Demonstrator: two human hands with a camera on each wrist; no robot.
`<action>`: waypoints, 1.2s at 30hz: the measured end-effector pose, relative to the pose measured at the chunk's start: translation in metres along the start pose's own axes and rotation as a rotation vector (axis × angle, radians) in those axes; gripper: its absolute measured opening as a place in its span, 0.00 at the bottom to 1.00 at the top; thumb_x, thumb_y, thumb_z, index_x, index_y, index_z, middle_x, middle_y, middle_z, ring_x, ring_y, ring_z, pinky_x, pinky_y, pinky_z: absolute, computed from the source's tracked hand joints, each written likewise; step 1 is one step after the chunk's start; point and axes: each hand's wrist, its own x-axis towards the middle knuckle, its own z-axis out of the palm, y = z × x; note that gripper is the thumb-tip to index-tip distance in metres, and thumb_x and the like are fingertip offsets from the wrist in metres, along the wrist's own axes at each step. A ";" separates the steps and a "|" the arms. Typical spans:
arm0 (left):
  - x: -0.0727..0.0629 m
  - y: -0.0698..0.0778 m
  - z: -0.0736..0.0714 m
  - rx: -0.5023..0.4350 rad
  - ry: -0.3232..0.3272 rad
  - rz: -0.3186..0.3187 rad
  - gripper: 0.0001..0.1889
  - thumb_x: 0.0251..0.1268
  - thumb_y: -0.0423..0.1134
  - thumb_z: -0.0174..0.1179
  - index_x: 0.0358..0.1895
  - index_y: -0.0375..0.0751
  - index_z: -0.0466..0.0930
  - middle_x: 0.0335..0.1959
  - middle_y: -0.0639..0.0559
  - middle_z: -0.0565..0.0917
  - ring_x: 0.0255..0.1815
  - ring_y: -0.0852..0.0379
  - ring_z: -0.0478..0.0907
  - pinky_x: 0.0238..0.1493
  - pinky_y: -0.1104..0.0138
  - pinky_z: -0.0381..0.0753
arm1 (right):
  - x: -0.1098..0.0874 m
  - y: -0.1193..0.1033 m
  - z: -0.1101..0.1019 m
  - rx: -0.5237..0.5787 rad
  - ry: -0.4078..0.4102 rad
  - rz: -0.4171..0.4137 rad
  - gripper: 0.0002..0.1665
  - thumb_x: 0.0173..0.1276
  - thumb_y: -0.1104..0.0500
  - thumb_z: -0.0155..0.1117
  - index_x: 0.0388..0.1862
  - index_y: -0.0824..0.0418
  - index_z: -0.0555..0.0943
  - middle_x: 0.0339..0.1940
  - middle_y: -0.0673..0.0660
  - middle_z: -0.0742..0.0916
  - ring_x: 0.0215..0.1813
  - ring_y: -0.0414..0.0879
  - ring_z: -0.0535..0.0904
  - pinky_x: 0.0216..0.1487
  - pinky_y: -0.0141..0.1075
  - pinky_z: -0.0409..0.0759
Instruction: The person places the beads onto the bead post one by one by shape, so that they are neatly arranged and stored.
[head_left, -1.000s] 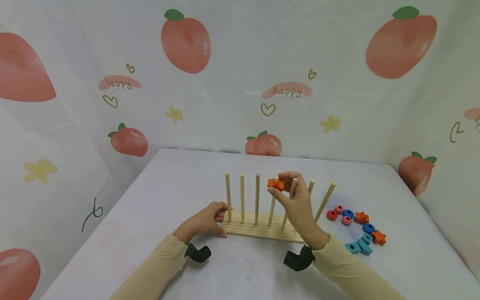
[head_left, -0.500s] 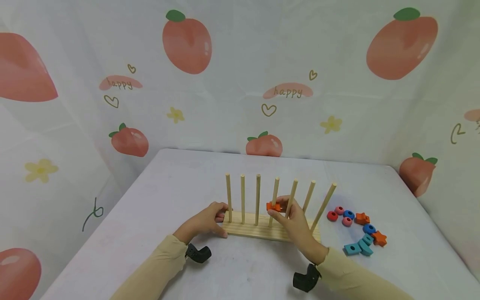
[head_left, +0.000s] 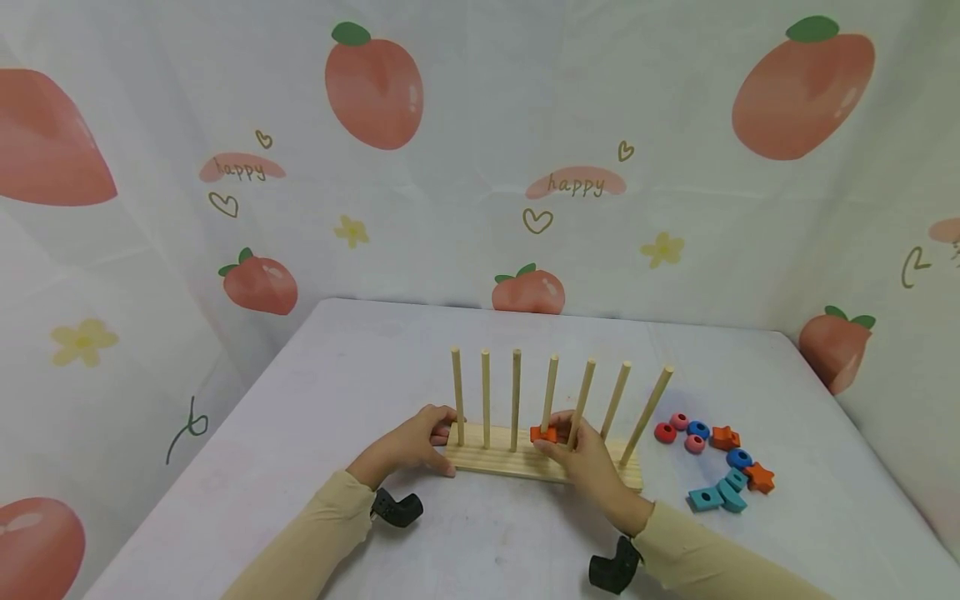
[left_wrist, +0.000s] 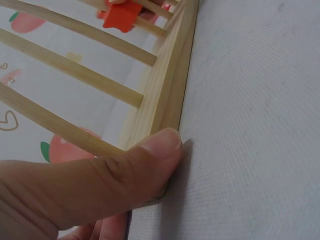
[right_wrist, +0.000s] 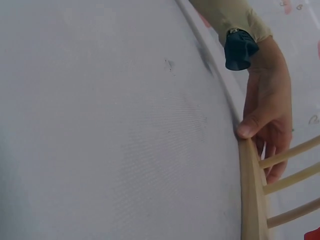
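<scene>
A wooden rack (head_left: 495, 462) with several upright pegs stands on the white table. My left hand (head_left: 408, 442) grips its left end, the thumb (left_wrist: 162, 145) pressed on the front edge in the left wrist view. An orange star-shaped bead (head_left: 543, 434) sits low around the middle peg (head_left: 551, 379), close over the base. My right hand (head_left: 588, 467) pinches that bead between thumb and fingers, reaching past the neighbouring peg. In the left wrist view the orange bead (left_wrist: 122, 16) shows on its peg. The right wrist view shows my left hand (right_wrist: 270, 107) at the rack's end.
Right of the rack lie loose beads: a red one (head_left: 664, 432), pink ones (head_left: 694, 443), blue ones (head_left: 738, 458), orange stars (head_left: 760, 477) and teal pieces (head_left: 704, 499). A printed cloth (head_left: 465, 150) hangs behind the table. Both wrists wear black cameras (head_left: 397, 507).
My right hand has slid the orange star bead down the middle peg, from its top to near the base. My left hand has stayed on the rack's end.
</scene>
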 end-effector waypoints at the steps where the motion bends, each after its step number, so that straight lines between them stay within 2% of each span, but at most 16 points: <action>1: 0.000 0.000 0.000 0.004 0.003 -0.001 0.40 0.36 0.23 0.77 0.59 0.32 0.70 0.55 0.40 0.66 0.57 0.48 0.71 0.59 0.64 0.79 | 0.000 0.001 0.000 -0.001 0.000 -0.001 0.17 0.59 0.67 0.70 0.45 0.68 0.76 0.39 0.59 0.82 0.41 0.43 0.75 0.41 0.28 0.76; 10: -0.001 0.000 0.000 0.014 -0.008 0.011 0.40 0.36 0.23 0.76 0.60 0.31 0.70 0.54 0.38 0.66 0.56 0.47 0.71 0.60 0.64 0.79 | -0.003 0.008 0.001 -0.098 -0.013 -0.011 0.17 0.59 0.64 0.70 0.45 0.68 0.77 0.37 0.58 0.83 0.39 0.42 0.73 0.39 0.27 0.74; 16: -0.001 0.000 0.000 0.015 -0.004 0.012 0.39 0.36 0.23 0.77 0.60 0.32 0.70 0.54 0.39 0.66 0.56 0.48 0.71 0.59 0.64 0.79 | -0.002 0.011 0.001 -0.114 -0.015 -0.010 0.16 0.59 0.65 0.70 0.45 0.68 0.77 0.38 0.57 0.84 0.40 0.41 0.75 0.40 0.26 0.74; 24: -0.001 -0.001 0.000 0.010 -0.001 0.009 0.40 0.36 0.24 0.77 0.60 0.31 0.70 0.55 0.39 0.66 0.55 0.48 0.71 0.58 0.65 0.79 | -0.002 0.010 0.004 -0.121 -0.001 0.012 0.14 0.58 0.70 0.70 0.43 0.69 0.77 0.40 0.58 0.85 0.45 0.46 0.78 0.42 0.26 0.77; 36: -0.001 0.000 -0.001 0.005 -0.005 -0.004 0.40 0.36 0.24 0.77 0.60 0.31 0.69 0.54 0.39 0.66 0.55 0.48 0.71 0.59 0.63 0.80 | -0.004 0.009 0.003 -0.157 -0.005 -0.010 0.16 0.58 0.67 0.70 0.45 0.69 0.78 0.40 0.58 0.85 0.44 0.47 0.80 0.41 0.27 0.77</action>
